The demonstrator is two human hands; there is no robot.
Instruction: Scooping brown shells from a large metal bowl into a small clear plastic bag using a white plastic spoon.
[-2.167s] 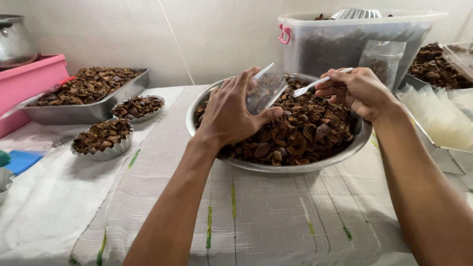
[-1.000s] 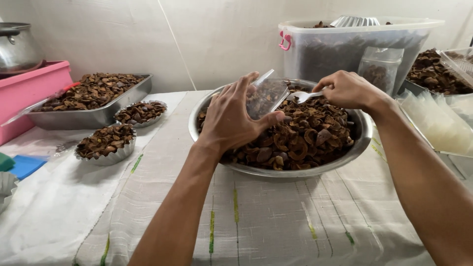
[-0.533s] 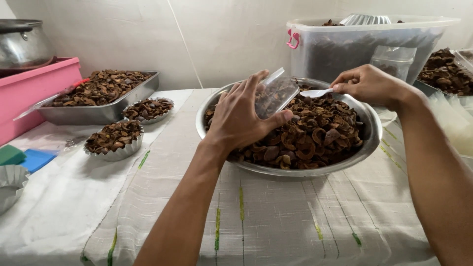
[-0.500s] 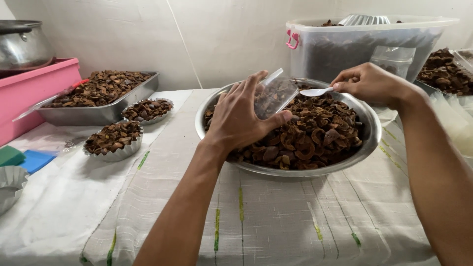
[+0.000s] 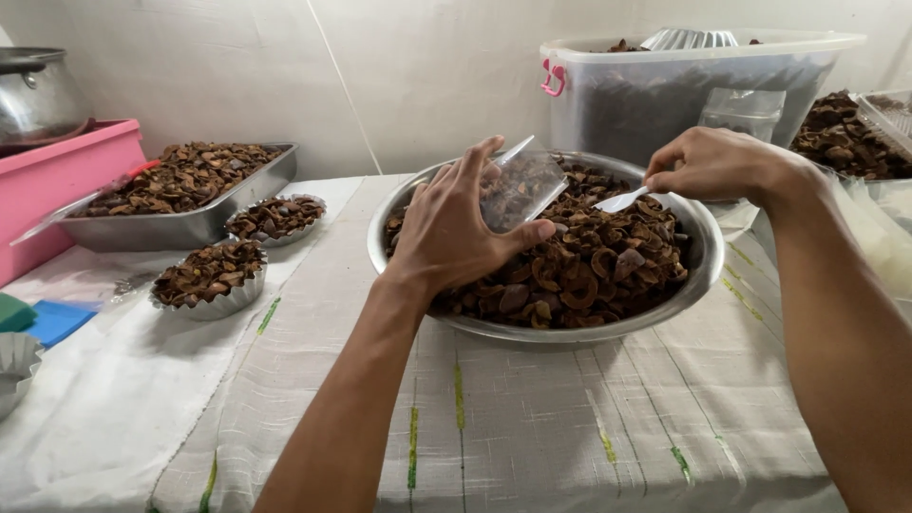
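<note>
A wide steel bowl (image 5: 708, 271) heaped with brown dried pieces (image 5: 589, 266) stands on the cloth-covered table. My left hand (image 5: 446, 228) grips a small clear plastic container (image 5: 521, 188), tilted over the bowl's left half, with some brown pieces inside. My right hand (image 5: 717, 166) holds a white plastic spoon (image 5: 622, 199) by its handle, its tip pointing toward the container's mouth, just above the heap.
A steel tray (image 5: 204, 223) of the same brown pieces sits at the left, with two small fluted foil cups (image 5: 214, 304) (image 5: 277, 218) of them in front. A pink box (image 5: 57, 180) bears a metal pot (image 5: 38, 90). A clear plastic tub (image 5: 693, 95) stands behind the bowl.
My right hand has brought the spoon from the bowl's right rim in toward the container. My left hand keeps the container tilted over the bowl. The view has shifted slightly.
</note>
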